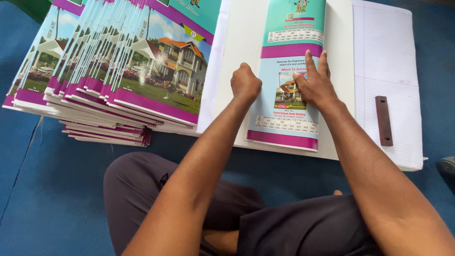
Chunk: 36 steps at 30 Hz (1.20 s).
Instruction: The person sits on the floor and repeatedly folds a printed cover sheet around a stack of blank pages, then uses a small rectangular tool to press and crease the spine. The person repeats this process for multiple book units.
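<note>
Pressing: my left hand [245, 83], fisted, and right hand [314, 81], flat open, on glossy teal-and-magenta folded cover sheet [289, 71]; nothing gripped.
Right edge: brown flat bar [384, 120] on ruled paper pad [386, 57].

One head-worn camera looks steeply down and forward from close above the lap. It takes in both forearms and the blue floor [57, 199] ahead.

I can't see the cover [290, 71] top; the frame cuts it off. My left hand [245, 83] hides its left edge, and the stack [109, 66] runs out of view.
</note>
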Each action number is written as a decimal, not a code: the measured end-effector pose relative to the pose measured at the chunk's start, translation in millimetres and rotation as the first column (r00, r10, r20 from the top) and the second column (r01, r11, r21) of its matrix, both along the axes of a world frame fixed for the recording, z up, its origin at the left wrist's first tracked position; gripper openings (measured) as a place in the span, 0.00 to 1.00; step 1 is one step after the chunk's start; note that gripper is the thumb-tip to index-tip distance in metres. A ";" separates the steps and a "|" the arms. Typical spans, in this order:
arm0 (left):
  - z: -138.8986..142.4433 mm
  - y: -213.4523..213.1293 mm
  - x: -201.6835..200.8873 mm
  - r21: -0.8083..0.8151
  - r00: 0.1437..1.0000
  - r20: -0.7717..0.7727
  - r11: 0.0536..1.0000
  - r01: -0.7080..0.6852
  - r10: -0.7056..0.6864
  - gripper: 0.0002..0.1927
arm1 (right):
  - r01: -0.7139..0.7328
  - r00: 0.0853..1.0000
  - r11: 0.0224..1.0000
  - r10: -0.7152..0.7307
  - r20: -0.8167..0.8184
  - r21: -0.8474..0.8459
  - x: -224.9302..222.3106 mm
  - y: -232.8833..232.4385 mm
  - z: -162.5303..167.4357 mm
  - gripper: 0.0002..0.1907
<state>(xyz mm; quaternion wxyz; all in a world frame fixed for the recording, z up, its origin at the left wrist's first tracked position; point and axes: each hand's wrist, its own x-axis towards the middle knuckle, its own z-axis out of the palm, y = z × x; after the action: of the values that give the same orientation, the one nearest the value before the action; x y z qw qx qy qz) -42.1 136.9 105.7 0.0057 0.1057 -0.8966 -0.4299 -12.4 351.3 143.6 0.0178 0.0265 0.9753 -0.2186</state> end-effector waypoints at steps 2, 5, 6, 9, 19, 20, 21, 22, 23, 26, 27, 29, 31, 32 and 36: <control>1.3 0.0 3.8 -0.025 1.000 -0.018 1.000 0.008 -0.009 0.11 | -0.007 1.000 1.000 0.007 -0.005 0.019 0.0 -0.7 -2.7 0.43; 3.6 1.6 6.2 -0.022 1.000 0.003 1.000 0.009 -0.009 0.11 | -0.007 1.000 0.999 0.007 -0.001 0.046 -1.4 1.0 -4.8 0.43; 4.3 1.4 6.3 -0.023 1.000 0.007 1.000 0.007 -0.007 0.11 | -0.009 1.000 0.998 0.009 -0.005 0.054 -1.6 1.0 -5.6 0.43; 5.9 2.1 6.9 -0.024 1.000 0.011 1.000 0.004 -0.004 0.11 | -0.005 1.000 0.997 0.005 -0.003 0.073 -1.2 1.7 -7.1 0.43; 6.3 5.1 15.9 0.003 1.000 -0.008 1.000 -0.010 0.010 0.09 | 0.018 0.999 0.991 -0.024 0.041 0.136 1.1 0.9 -8.2 0.43; 6.5 5.7 16.2 0.001 1.000 -0.007 1.000 -0.010 0.010 0.09 | 0.017 0.999 0.990 -0.023 0.042 0.143 1.2 1.2 -8.0 0.43; 6.6 6.4 16.3 -0.002 1.000 -0.014 1.000 -0.009 0.009 0.08 | 0.017 0.999 0.988 -0.024 0.045 0.151 0.9 1.4 -7.7 0.43; 6.6 7.2 16.8 -0.004 1.000 -0.021 1.000 -0.009 0.009 0.08 | 0.017 0.998 0.987 -0.025 0.049 0.160 0.9 1.5 -7.4 0.43; 6.2 7.6 17.2 -0.006 1.000 -0.027 1.000 -0.008 0.007 0.08 | 0.017 0.998 0.985 -0.027 0.054 0.169 1.0 1.4 -7.6 0.43; 5.8 8.6 17.6 0.004 1.000 -0.028 1.000 -0.010 0.010 0.08 | 0.023 0.997 0.984 -0.034 0.063 0.174 2.4 2.0 -7.0 0.43; 5.6 8.7 17.9 0.001 1.000 -0.029 1.000 -0.009 0.009 0.08 | 0.022 0.997 0.983 -0.034 0.067 0.180 2.5 1.8 -6.6 0.43; 5.7 8.8 18.5 -0.006 0.999 -0.031 1.000 -0.008 0.008 0.08 | 0.020 0.997 0.981 -0.035 0.074 0.191 2.1 1.2 -5.7 0.43; 6.9 9.8 20.0 -0.002 0.999 -0.034 1.000 -0.003 0.003 0.08 | 0.024 0.997 0.979 -0.039 0.071 0.202 3.1 0.9 -4.6 0.43; 7.6 10.1 21.2 -0.001 0.999 -0.035 1.000 -0.001 0.001 0.08 | 0.026 0.997 0.978 -0.042 0.070 0.207 3.9 0.2 -4.2 0.43; 13.6 15.0 26.6 -0.044 0.991 -0.107 0.996 0.075 -0.079 0.10 | 0.037 0.996 0.972 -0.055 0.073 0.233 7.8 -2.6 -1.0 0.42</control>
<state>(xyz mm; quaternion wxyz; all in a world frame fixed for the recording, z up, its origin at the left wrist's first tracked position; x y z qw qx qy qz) -15.6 151.9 119.3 0.0399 0.0475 -0.9067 -0.4171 -4.7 348.7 142.6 0.0481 0.0595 0.9918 -0.1027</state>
